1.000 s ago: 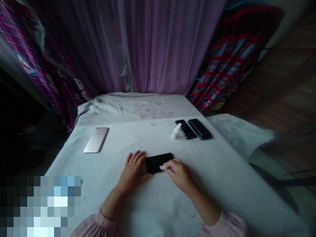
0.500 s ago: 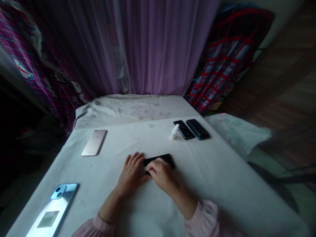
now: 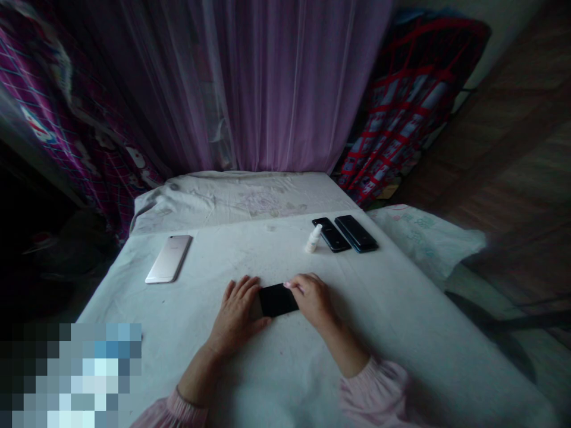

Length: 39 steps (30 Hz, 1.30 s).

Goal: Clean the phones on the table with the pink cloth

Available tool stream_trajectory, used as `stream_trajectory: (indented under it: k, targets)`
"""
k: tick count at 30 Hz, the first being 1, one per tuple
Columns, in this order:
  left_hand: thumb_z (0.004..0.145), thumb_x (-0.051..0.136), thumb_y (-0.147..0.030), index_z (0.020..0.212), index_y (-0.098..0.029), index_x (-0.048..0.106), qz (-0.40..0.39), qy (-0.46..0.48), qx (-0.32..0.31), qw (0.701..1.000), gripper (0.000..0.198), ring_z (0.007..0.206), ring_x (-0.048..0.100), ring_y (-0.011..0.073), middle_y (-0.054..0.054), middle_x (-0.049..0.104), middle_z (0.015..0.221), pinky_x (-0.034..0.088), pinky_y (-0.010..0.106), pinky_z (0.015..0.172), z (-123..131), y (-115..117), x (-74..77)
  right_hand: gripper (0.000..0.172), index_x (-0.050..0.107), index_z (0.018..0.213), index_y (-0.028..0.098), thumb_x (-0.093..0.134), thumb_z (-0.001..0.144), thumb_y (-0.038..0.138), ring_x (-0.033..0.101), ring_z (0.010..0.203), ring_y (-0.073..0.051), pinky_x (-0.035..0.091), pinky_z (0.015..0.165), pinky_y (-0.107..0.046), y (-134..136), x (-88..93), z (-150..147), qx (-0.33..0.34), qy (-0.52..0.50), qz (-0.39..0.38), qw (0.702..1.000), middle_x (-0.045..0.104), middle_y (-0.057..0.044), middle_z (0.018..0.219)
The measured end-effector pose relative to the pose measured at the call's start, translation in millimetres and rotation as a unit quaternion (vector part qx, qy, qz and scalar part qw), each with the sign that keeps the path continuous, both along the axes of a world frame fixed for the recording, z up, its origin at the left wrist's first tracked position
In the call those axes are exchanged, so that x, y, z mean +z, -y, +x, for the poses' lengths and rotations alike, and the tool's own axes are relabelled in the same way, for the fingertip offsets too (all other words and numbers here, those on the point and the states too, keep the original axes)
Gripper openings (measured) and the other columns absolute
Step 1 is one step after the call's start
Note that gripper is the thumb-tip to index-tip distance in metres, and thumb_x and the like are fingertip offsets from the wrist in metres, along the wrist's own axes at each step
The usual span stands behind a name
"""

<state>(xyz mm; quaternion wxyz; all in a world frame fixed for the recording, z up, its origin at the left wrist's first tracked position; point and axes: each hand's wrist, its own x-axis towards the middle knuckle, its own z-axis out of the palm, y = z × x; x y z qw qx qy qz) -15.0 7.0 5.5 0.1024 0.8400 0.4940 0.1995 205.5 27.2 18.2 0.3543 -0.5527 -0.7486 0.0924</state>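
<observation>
Black smartphone (image 3: 277,300) lying flat between both hands on a white sheet (image 3: 383,309); left hand (image 3: 235,314) spread, its edge just beside the phone; right hand (image 3: 314,300) curled over its right end, pinch unclear. Probably light, stiff, slippery; safest held by its long edges.

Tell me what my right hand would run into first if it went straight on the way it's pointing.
Your right hand would meet the black smartphone first. Its fingertips already seem to be at the phone's right end, though the depth is hard to judge from this view.
</observation>
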Motion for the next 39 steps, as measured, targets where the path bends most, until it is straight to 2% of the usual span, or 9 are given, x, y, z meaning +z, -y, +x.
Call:
stream_trajectory:
  k: [4, 7, 10, 14, 18, 23, 26, 33, 39]
  targets:
    - [0.075, 0.07, -0.049, 0.127, -0.022, 0.049, 0.009, -0.002, 0.004, 1.0, 0.062, 0.134, 0.039, 0.0337, 0.013, 0.051, 0.139, 0.026, 0.057, 0.111, 0, 0, -1.4, 0.019, 0.06, 0.07, 0.023, 0.062, 0.082, 0.008, 0.059, 0.076, -0.016, 0.043, 0.07, -0.026, 16, 2.4, -34, 0.08, -0.007, -0.019, 0.997, 0.068, 0.001, 0.072]
    - [0.076, 0.069, -0.051, 0.127, -0.022, 0.049, 0.011, 0.0, 0.003, 1.0, 0.062, 0.134, 0.039, 0.0335, 0.013, 0.051, 0.139, 0.025, 0.057, 0.111, 0, 0, -2.2, 0.018, 0.061, 0.071, 0.023, 0.063, 0.082, 0.009, 0.059, 0.076, -0.015, 0.043, 0.069, -0.025, 31, 2.7, -30, 0.11, -0.031, -0.042, 0.993, 0.068, 0.002, 0.073]
    - [0.076, 0.069, -0.05, 0.128, -0.021, 0.048, 0.007, 0.002, 0.002, 1.0, 0.063, 0.134, 0.039, 0.0336, 0.014, 0.051, 0.139, 0.025, 0.057, 0.111, 0, 0, -2.1, 0.017, 0.061, 0.072, 0.023, 0.062, 0.084, 0.012, 0.059, 0.075, -0.015, 0.044, 0.068, -0.025, 34, 0.9, -2, 0.095, -0.054, -0.041, 0.993, 0.068, 0.002, 0.074]
    - [0.076, 0.069, -0.049, 0.128, -0.021, 0.048, 0.005, 0.002, 0.003, 1.0, 0.063, 0.134, 0.038, 0.0338, 0.014, 0.051, 0.139, 0.024, 0.058, 0.111, 1, 0, -0.8, 0.016, 0.062, 0.07, 0.024, 0.062, 0.085, 0.02, 0.059, 0.07, -0.016, 0.043, 0.065, -0.026, 18, -1.2, 28, 0.009, -0.043, -0.019, 0.999, 0.066, 0.001, 0.07]
    - [0.077, 0.068, -0.048, 0.127, -0.019, 0.049, 0.002, -0.004, 0.003, 1.0, 0.061, 0.134, 0.038, 0.0336, 0.015, 0.051, 0.139, 0.024, 0.058, 0.111, 1, 0, 0.6, 0.018, 0.061, 0.068, 0.023, 0.06, 0.086, 0.021, 0.058, 0.069, -0.017, 0.041, 0.064, -0.027, 4, -0.9, 14, -0.02, -0.025, 0.002, 0.999, 0.065, -0.001, 0.067]
    - [0.076, 0.069, -0.047, 0.129, -0.018, 0.048, 0.005, -0.002, 0.002, 1.0, 0.064, 0.133, 0.039, 0.0335, 0.015, 0.051, 0.139, 0.025, 0.058, 0.111, 1, 0, -0.7, 0.018, 0.059, 0.068, 0.022, 0.062, 0.084, 0.013, 0.058, 0.075, -0.016, 0.042, 0.07, -0.026, 20, 0.9, -19, 0.067, -0.021, -0.019, 0.997, 0.067, 0.001, 0.072]
    - [0.076, 0.068, -0.048, 0.129, -0.018, 0.048, 0.014, 0.0, 0.002, 1.0, 0.063, 0.133, 0.039, 0.0332, 0.015, 0.051, 0.139, 0.024, 0.057, 0.111, 1, 0, -1.8, 0.018, 0.059, 0.068, 0.022, 0.063, 0.084, 0.013, 0.058, 0.074, -0.015, 0.041, 0.068, -0.024, 32, 1.4, -13, 0.086, -0.031, -0.028, 0.995, 0.067, 0.002, 0.072]
    - [0.077, 0.067, -0.048, 0.129, -0.018, 0.048, 0.019, -0.001, -0.004, 1.0, 0.063, 0.133, 0.04, 0.0335, 0.015, 0.051, 0.138, 0.025, 0.058, 0.11, 1, 1, -0.4, 0.017, 0.062, 0.069, 0.023, 0.061, 0.085, 0.019, 0.058, 0.068, -0.015, 0.041, 0.064, -0.025, 17, 3.0, 34, -0.006, -0.015, -0.001, 1.0, 0.066, 0.001, 0.069]
    - [0.077, 0.068, -0.048, 0.127, -0.019, 0.049, 0.033, -0.003, -0.001, 0.999, 0.061, 0.132, 0.041, 0.0333, 0.015, 0.052, 0.138, 0.026, 0.057, 0.11, 1, 1, -1.9, 0.017, 0.061, 0.069, 0.022, 0.061, 0.083, 0.013, 0.057, 0.07, -0.017, 0.041, 0.065, -0.026, 9, 2.5, -4, -0.001, -0.001, 0.012, 1.0, 0.066, 0.0, 0.068]
